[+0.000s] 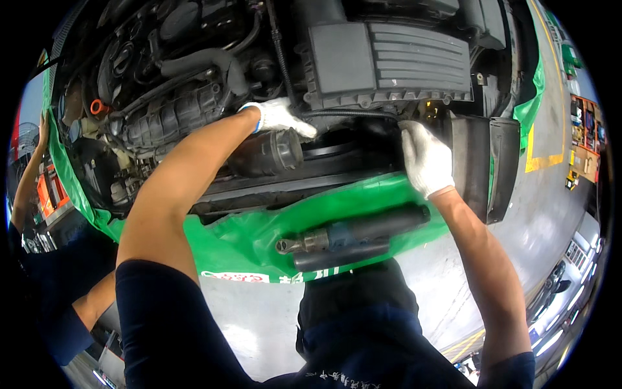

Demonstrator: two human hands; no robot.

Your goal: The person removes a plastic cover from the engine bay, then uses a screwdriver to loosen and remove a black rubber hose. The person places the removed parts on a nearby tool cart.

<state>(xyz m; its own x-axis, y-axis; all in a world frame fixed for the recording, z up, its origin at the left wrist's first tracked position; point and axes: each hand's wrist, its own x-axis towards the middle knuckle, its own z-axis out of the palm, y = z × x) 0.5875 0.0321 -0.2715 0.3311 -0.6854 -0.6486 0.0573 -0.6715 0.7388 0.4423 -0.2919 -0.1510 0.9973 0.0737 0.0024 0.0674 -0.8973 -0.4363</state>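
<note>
My left hand (280, 118), in a white knit glove, reaches into the engine bay with its visible fingers stretched out to the right. It is just above the open mouth of a black air duct (283, 150), beside the left end of a black corrugated tube (353, 113). At the tube's right end, my gloved right hand (426, 159) has its fingers curled closed; the tube runs up to the fingertips, which are partly hidden. Behind the tube sits a ribbed black air filter box (389, 61).
A green fender cover (240, 243) hangs over the car's front edge. On it lies a dark cordless ratchet (350, 231). A black panel (483, 165) stands right of my right hand. Another person's arm (97, 301) is at the left. Shelves with bins (585, 126) stand far right.
</note>
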